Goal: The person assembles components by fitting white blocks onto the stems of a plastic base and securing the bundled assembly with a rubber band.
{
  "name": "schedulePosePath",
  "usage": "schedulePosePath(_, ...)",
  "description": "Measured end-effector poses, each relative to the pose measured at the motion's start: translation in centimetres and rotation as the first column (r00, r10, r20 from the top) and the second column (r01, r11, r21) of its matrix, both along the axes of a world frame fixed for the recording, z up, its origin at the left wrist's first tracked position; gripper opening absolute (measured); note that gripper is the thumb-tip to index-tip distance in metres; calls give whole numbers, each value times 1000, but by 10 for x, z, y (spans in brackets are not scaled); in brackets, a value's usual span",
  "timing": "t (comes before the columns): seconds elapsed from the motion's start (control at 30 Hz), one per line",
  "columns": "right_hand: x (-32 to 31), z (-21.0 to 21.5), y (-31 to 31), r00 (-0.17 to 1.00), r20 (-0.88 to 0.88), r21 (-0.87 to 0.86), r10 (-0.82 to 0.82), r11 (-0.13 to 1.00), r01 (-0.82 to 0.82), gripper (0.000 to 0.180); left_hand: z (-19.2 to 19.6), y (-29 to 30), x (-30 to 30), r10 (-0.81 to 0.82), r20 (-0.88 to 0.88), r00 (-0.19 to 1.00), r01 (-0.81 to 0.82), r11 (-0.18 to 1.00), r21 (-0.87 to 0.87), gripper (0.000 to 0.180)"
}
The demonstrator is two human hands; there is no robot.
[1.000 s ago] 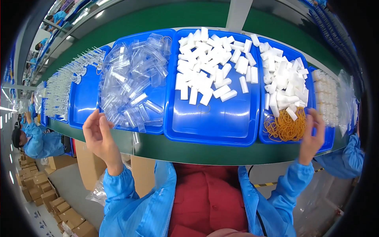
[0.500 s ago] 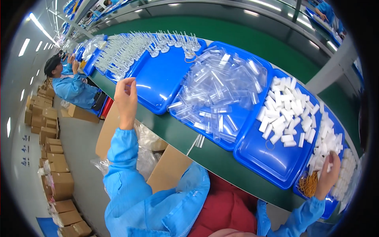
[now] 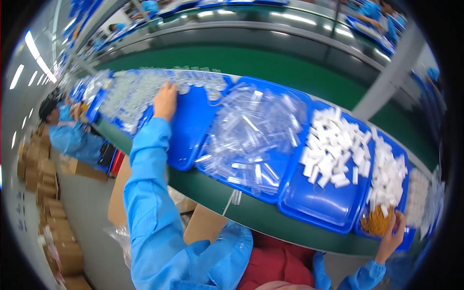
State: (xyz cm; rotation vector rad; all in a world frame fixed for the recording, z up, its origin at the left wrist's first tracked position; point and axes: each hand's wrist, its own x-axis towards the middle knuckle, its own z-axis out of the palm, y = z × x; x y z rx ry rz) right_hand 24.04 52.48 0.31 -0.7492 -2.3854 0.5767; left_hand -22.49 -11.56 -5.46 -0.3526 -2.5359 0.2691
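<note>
Toward the left end of a row of blue trays, the left hand (image 3: 166,103) is hovering at the edge of a dense spread of clear stemmed pieces (image 3: 135,94). Its fingers are bending together, their tips pointing away from the wearer; whether they are gripping or touching a piece, I cannot tell. Just right of that hand, a blue tray (image 3: 188,137) is showing much of its bare bottom, with more stemmed pieces lining its far edge.

Near the right end, the right hand (image 3: 394,238) is hanging just beside a tangle of orange rubber bands (image 3: 378,221), its fingers curling loosely; whether they are holding anything, I cannot tell. Beyond the bands, a heap of white pieces (image 3: 389,174) is filling the same tray.

Between the hands, clear tubes (image 3: 253,128) are lying jumbled in one tray, and white blocks (image 3: 333,145) are crowding the far part of the next. All these trays are resting on a green surface (image 3: 200,187).
</note>
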Motion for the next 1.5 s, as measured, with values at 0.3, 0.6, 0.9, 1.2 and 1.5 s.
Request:
schedulePosePath(0.3, -39, 3, -19, 995, -23, 107, 94, 990, -91, 16, 30, -33, 39, -171, 284, 943, 66, 936, 344, 23)
schedulePosePath(0.6, -60, -18, -14, 920, 255, 270, 298, 891, -364, 32, 30, 1, 95, -218, 460, 861, -104, 809, 579, 19)
schedulePosePath(0.9, -52, -5, -36, 957, -257, -422, 133, 876, -236, 25, 80, 162, 228, -500, 43, 865, 291, 569, 769, 23)
schedulePosePath(1.2, -86, -20, -107, 891, -453, -888, -41, 111, -446, 21, 34, 331, 332, -964, 97, 249, -29, 92, 995, 30)
schedulePosePath(1.5, -94, -34, -118, 861, -405, -831, -308, -269, -488, 23, 30, 332, 342, -990, 85, 116, -60, 78, 995, 29)
